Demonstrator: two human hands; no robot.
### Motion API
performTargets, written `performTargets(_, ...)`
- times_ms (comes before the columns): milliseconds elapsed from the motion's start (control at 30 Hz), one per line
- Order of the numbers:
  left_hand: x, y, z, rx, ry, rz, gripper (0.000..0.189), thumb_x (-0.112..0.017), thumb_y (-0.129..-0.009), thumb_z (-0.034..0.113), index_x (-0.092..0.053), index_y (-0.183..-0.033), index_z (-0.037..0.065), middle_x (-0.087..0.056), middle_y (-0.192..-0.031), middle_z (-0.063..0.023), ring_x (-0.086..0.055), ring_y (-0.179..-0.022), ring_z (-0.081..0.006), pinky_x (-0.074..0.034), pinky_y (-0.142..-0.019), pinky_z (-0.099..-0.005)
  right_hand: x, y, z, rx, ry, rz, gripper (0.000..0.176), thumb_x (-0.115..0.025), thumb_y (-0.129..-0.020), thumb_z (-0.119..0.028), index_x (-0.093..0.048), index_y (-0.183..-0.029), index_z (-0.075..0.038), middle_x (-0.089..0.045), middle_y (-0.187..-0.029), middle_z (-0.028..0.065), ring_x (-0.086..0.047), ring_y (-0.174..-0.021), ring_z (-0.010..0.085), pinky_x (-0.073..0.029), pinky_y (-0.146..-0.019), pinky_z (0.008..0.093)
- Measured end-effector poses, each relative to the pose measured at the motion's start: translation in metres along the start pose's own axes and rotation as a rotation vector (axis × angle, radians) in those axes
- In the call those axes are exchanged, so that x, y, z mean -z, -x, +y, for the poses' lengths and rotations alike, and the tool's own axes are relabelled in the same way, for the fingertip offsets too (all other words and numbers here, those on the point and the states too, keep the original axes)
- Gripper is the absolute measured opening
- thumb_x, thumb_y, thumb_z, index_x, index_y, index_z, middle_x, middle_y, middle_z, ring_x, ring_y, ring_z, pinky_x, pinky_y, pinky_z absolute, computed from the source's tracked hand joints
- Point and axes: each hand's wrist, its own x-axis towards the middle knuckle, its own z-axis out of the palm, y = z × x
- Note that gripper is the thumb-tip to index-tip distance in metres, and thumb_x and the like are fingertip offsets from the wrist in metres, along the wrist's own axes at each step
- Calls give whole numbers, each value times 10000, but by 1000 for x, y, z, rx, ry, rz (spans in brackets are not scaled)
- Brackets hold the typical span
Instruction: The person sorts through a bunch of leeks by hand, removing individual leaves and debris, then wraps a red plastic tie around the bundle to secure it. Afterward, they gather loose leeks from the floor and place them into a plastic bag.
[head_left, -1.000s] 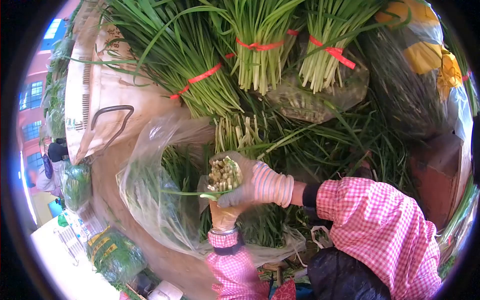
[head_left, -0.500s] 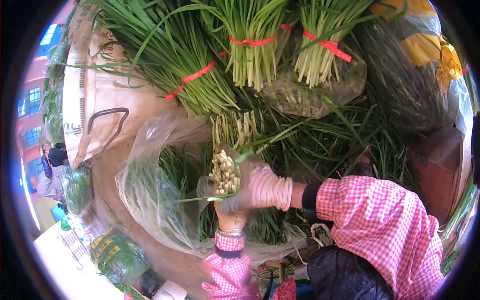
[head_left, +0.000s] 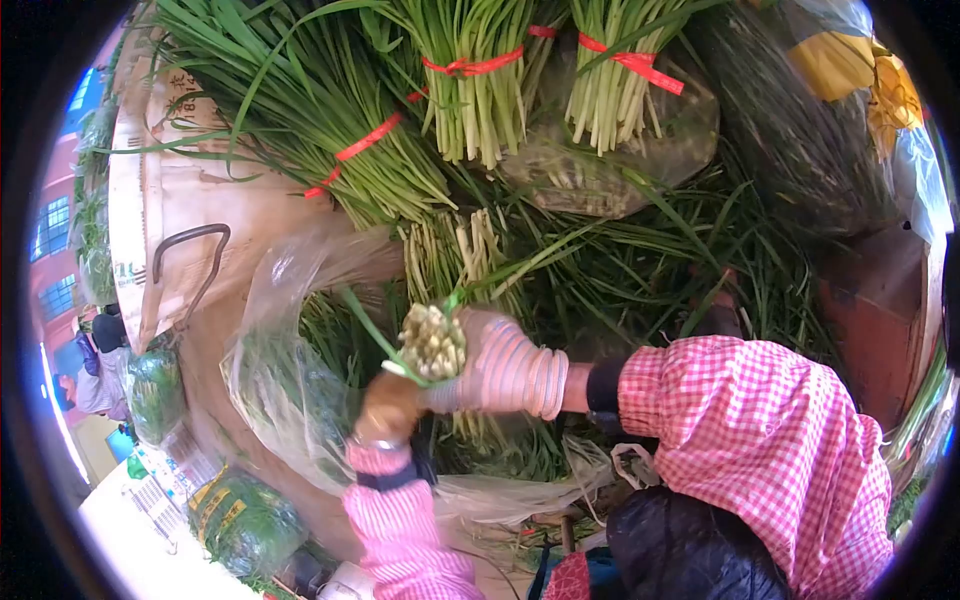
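Observation:
A bunch of green stalks, its pale cut ends (head_left: 432,342) turned toward the camera, is in my gloved right hand (head_left: 500,362), whose fingers wrap round it. Just below and left, my left hand (head_left: 390,408) is in a tan glove, blurred by motion, at the lower edge of the bunch. A green leaf strand (head_left: 370,322) sticks out at the bunch's upper left. Behind my hands more loose pale stalks (head_left: 450,255) lie. An open clear plastic bag (head_left: 270,375) with greens inside spreads around and under my hands.
Bundles of greens tied with red bands (head_left: 472,68) lie along the top. A large pale container (head_left: 210,215) with a metal handle stands upper left. Bagged dark greens (head_left: 790,130) and a reddish-brown box (head_left: 875,310) are right. A wrapped green bag (head_left: 245,520) sits lower left.
My left hand has moved left and slightly up, from under the bunch to its lower left. The bunch's cut ends now face the camera more. The whole view has shifted slightly.

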Motion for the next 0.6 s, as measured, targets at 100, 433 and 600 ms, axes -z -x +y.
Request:
performTargets(100, 24, -33, 0, 190, 420, 295, 406, -581, -780, 215, -547, -1101, -33, -571, -1113, -195, -588, -989, -282, -491, -879, -388, -13, 5, 5, 63, -361, -129, 477, -742, -673, -175, -516, -1076, -54, -610, -985, 12, -580, -880, 143, -466, -802, 259)
performTargets(433, -1, -139, -48, 34, 281, -807, 446, -441, -907, 415, -576, -1192, 100, -361, -1376, -223, -330, -1287, -339, -194, -1084, -397, -9, 20, -23, 248, -209, -118, 370, -657, -767, -268, -527, -1058, -80, -619, -923, 28, -591, -867, 190, -484, -792, 328)
performTargets(600, -27, -123, -45, -84, -1001, -602, 205, -626, -790, 298, -677, -947, 176, -375, -1373, -191, -197, -1346, -354, -150, -1092, -470, -20, 29, -40, 373, -181, -161, 569, -777, -627, -286, -522, -1080, -54, -619, -880, 77, -623, -796, 246, -496, -698, 336)
